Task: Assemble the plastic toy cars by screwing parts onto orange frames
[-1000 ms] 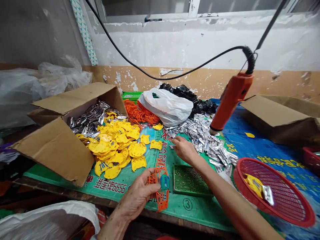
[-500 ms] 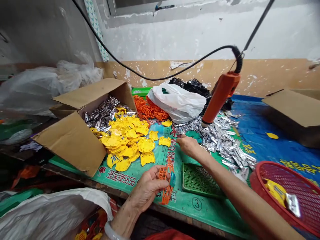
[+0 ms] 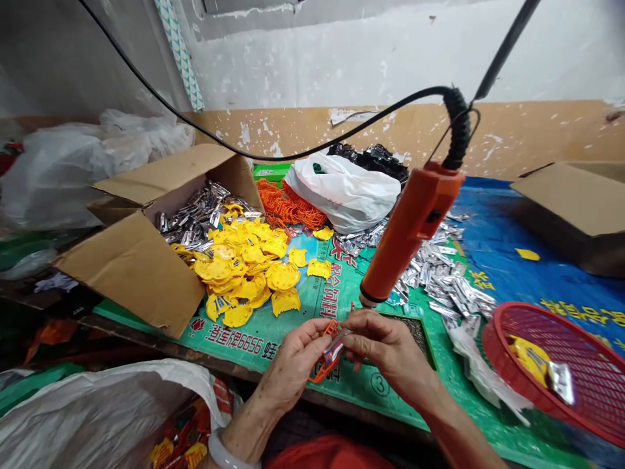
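Observation:
My left hand (image 3: 297, 361) grips an orange latticed plastic part (image 3: 321, 374) low over the near edge of the table. My right hand (image 3: 385, 339) has its fingers closed at a small shiny strip-like piece (image 3: 336, 348), which lies against the orange part; its exact kind is hard to make out. Just above the right hand hangs an orange electric screwdriver (image 3: 413, 234), tip down, with no hand on it. Partly hidden behind the right hand is a green-rimmed tray (image 3: 430, 345) holding small dark bits.
Yellow plastic pieces (image 3: 254, 260) are heaped left, spilling beside a cardboard box (image 3: 141, 267) of metal pieces. Silver pieces (image 3: 454, 286) cover the table at right, near a red basket (image 3: 493, 339). A white bag (image 3: 346, 195) and orange lattice parts (image 3: 278, 208) lie behind.
My right hand has come back from the far side of the tray to meet my left hand at the orange part. The hanging screwdriver has swung nearer and lower.

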The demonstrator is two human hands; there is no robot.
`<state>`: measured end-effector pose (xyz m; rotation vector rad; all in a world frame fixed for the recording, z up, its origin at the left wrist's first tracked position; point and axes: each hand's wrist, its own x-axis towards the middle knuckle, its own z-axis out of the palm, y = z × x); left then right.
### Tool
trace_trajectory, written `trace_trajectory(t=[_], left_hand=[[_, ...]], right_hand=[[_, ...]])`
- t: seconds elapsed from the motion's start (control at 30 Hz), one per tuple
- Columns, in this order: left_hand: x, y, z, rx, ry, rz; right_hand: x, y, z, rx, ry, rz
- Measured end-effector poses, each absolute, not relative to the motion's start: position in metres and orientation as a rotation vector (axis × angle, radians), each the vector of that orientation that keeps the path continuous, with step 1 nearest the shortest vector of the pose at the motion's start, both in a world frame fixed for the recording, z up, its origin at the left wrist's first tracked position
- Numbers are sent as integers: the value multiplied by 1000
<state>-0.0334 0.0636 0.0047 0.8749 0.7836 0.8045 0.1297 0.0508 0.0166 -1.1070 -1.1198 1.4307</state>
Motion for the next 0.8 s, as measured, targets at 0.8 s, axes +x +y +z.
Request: trace_trajectory(t=[0.8], left_hand=[[-31,44,12,2416,610,889]], right_hand=[[151,0,4,-1069,-1895,232]])
